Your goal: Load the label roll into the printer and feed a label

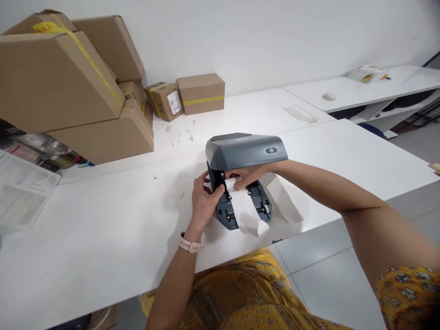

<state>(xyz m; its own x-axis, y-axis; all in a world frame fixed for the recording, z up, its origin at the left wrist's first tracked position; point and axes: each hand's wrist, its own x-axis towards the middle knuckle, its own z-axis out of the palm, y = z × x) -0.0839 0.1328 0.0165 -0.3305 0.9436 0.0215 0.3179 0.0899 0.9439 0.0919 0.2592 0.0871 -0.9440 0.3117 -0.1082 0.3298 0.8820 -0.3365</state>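
Printer (256,197) near front edge of white table (137,206), lid (240,151) raised, paper strip (244,208) trailing from roll (231,184) over the front lip, white sheet (285,201) just to the right. With left hand (203,201), clasps the left side, thumb inside, fingers outside; with right hand (252,173), reaches beneath the lid and touches the roll, partly hidden there: pinching or merely resting, cannot tell. Small cardboard boxes (202,94) well behind.

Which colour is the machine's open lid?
The lid is bluish grey, seen in the head view.
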